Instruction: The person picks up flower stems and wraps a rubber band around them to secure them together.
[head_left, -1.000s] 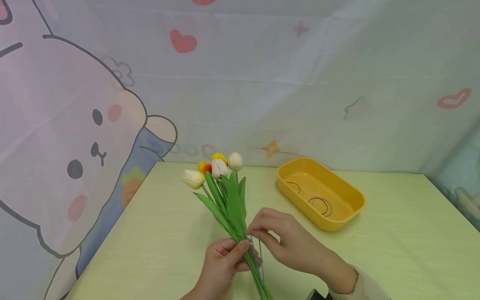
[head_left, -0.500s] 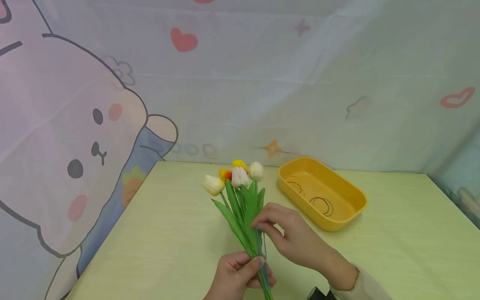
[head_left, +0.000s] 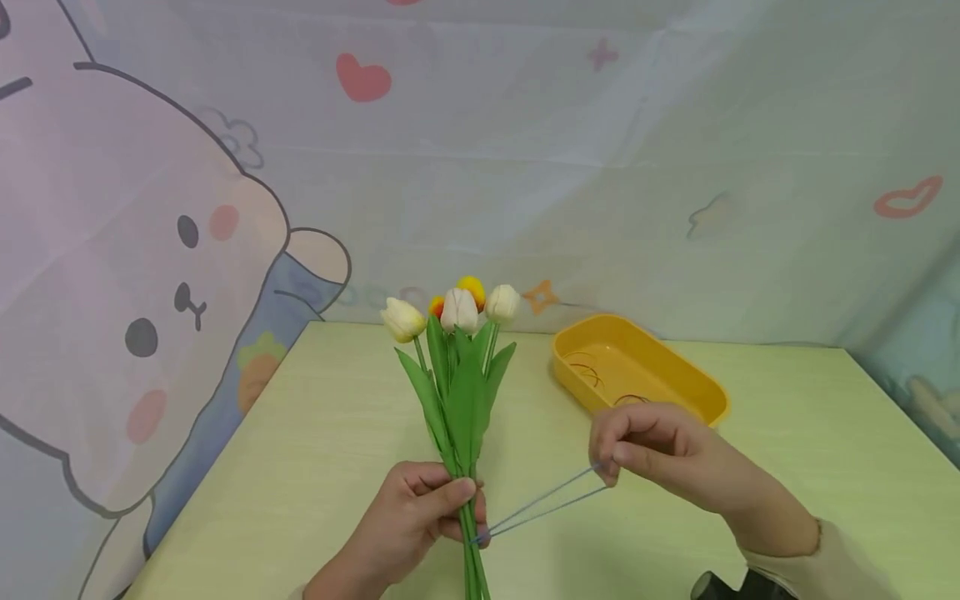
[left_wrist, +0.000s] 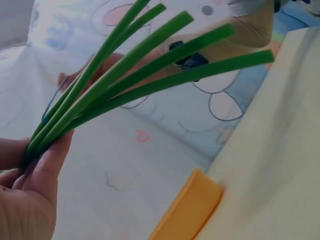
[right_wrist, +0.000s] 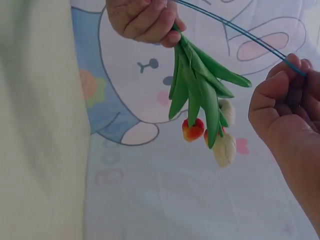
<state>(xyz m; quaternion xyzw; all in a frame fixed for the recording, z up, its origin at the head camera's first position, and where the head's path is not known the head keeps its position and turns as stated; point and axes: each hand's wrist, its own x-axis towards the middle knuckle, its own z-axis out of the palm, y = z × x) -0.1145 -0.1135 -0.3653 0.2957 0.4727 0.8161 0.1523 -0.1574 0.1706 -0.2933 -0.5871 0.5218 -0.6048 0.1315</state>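
Note:
My left hand [head_left: 420,512] grips a bunch of artificial tulips [head_left: 465,400] by the stems, blooms up and leaning slightly left. White, cream and orange-yellow heads show, with broad green leaves below. A blue rubber band [head_left: 543,500] runs from the stems just below my left thumb to my right hand [head_left: 675,454], whose curled fingers hold its far end. The band is stretched into two strands, also seen in the right wrist view as a taut blue band [right_wrist: 240,30]. In the left wrist view the bare stem ends [left_wrist: 200,45] fan out past the left hand.
A yellow tray [head_left: 705,392] stands at the back right of the pale green table [head_left: 810,433], partly behind the right hand. A few rubber bands [head_left: 585,371] lie in it. A printed cloth backdrop [head_left: 637,167] hangs behind the table.
My right hand has pulled away to the right from the leaves, drawing the blue rubber band out sideways. The bunch has shifted left and stands more upright in the left hand.

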